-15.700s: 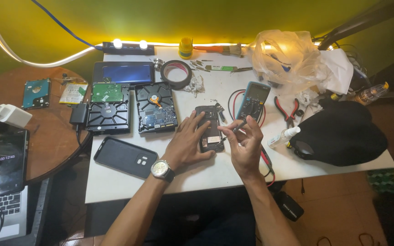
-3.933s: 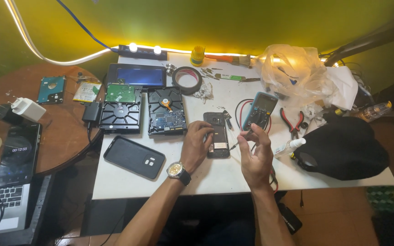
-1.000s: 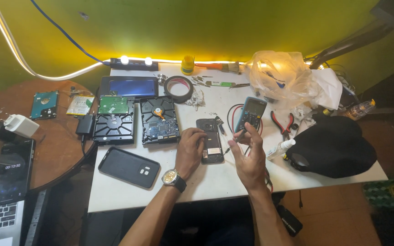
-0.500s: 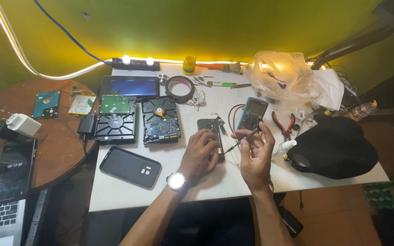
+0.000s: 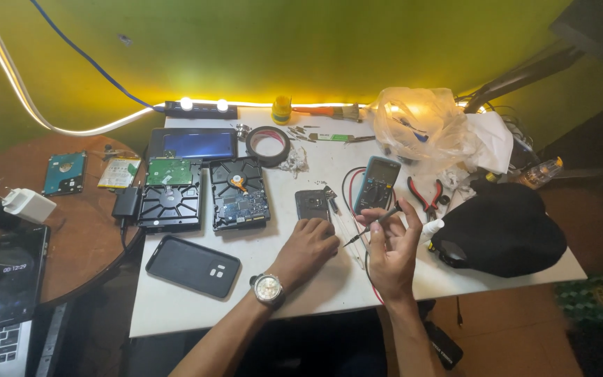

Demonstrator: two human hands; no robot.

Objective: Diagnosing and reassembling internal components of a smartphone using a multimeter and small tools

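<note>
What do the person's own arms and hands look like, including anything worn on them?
Both forearms are bare, with no sleeves or gloves in view. The left hand has a round silver-cased wristwatch with a pale dial on a dark strap. The right hand shows no watch or band; rings cannot be made out.

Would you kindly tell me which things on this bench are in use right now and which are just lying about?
In use:
- left hand on the dark opened phone
- right hand holding a thin black probe
- grey-blue multimeter with red and black leads

Lying about:
- two opened black hard drives
- black phone case
- black tape roll
- red-handled pliers
- black cap
</note>
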